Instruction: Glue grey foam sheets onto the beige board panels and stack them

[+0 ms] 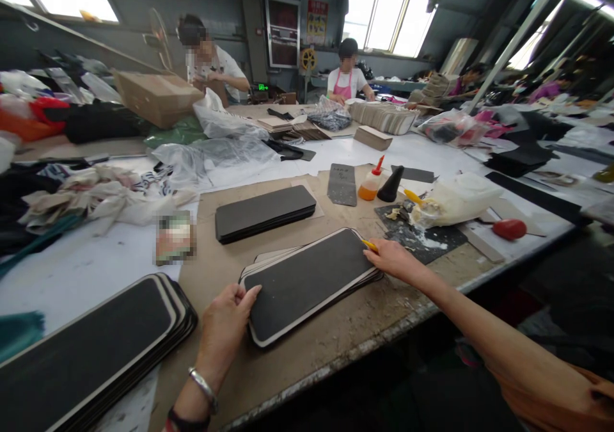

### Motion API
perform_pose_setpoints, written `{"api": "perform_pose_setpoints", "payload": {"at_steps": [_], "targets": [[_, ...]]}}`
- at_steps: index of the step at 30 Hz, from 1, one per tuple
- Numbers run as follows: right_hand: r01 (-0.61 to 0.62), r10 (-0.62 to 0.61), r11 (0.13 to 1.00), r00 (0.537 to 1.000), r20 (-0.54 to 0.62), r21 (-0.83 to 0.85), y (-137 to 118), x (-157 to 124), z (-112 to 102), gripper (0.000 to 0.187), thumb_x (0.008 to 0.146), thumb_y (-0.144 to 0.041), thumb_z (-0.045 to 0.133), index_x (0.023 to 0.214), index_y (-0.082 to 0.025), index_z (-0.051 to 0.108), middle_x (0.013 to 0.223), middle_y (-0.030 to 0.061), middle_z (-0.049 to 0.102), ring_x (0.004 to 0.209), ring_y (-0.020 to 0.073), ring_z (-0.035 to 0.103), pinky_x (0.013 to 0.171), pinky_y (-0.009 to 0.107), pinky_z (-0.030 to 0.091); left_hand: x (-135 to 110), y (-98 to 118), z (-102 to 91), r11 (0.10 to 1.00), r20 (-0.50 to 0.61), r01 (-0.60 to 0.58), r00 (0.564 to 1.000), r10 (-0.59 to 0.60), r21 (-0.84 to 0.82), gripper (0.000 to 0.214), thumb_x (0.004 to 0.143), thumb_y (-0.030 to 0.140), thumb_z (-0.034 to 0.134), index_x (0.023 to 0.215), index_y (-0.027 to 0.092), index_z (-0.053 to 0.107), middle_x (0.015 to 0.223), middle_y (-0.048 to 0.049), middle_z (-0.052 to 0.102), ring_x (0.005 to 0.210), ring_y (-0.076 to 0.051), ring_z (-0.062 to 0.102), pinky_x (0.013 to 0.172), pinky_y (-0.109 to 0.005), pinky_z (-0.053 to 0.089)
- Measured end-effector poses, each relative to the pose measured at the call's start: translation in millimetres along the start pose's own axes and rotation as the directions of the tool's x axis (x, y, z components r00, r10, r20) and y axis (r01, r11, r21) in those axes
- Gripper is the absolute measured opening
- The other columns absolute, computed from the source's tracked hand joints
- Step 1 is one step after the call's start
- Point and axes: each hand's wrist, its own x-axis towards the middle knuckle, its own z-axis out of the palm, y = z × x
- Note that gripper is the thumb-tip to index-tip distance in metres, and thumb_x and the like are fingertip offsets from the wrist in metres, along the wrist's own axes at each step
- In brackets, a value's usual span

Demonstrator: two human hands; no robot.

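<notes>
A dark rounded-corner panel with a pale border (307,285) lies at the top of a small stack in front of me. My left hand (228,317) grips its left end, thumb on top and fingers at the edge. At the right end, my right hand (391,259) holds a thin tool with a yellow handle (369,245); its working tip is too small to make out. Beyond the panel sits a stack of plain dark panels (266,211). Another stack of bordered panels (96,349) rests at the lower left.
Behind my right hand are a glue-smeared dark board (432,243), a plastic bag of pale paste (460,198), an orange bottle with a red nozzle (369,185) and a black cone (391,184). A red-handled tool (509,228) lies right. Two people work across the table.
</notes>
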Motion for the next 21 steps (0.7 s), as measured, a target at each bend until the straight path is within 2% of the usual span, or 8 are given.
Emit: {"api": "perform_pose_setpoints", "payload": {"at_steps": [11,18,21], "targets": [[0.037,-0.037,0.998,0.999,0.017,-0.051,4.9,6.5,5.1,0.027,0.087,-0.033,0.038,0.093,-0.015,0.058,0.090,0.0116,0.067,0.084,0.0238,0.062,0.069,0.027,0.040,1.0,-3.8,0.3,0.994,-0.013,-0.011,1.000,0.010,-0.106,0.029,0.068,0.042,0.054,0.052,0.022,0.040,0.046,0.0049,0.044,0.046,-0.012,0.044,0.050,-0.024,0.031],[0.041,-0.042,0.998,0.999,-0.009,-0.043,6.0,7.8,8.0,0.026,0.086,-0.033,0.041,0.094,-0.016,0.059,0.091,0.0114,0.067,0.084,0.0239,0.062,0.068,0.028,0.039,1.8,-9.8,2.5,0.984,0.025,-0.008,1.000,0.013,-0.180,0.027,0.071,0.042,0.052,0.058,0.021,0.042,0.045,0.0052,0.047,0.043,-0.013,0.050,0.044,-0.023,0.036],[0.040,-0.040,0.998,0.999,-0.001,-0.051,6.9,9.3,8.8,0.028,0.086,-0.033,0.040,0.095,-0.015,0.059,0.092,0.0125,0.067,0.085,0.0249,0.062,0.069,0.028,0.039,-0.4,-9.9,0.0,0.988,-0.012,-0.021,1.000,0.019,-0.154,0.025,0.070,0.042,0.055,0.064,0.021,0.043,0.047,0.0055,0.049,0.044,-0.014,0.052,0.045,-0.024,0.038]]}}
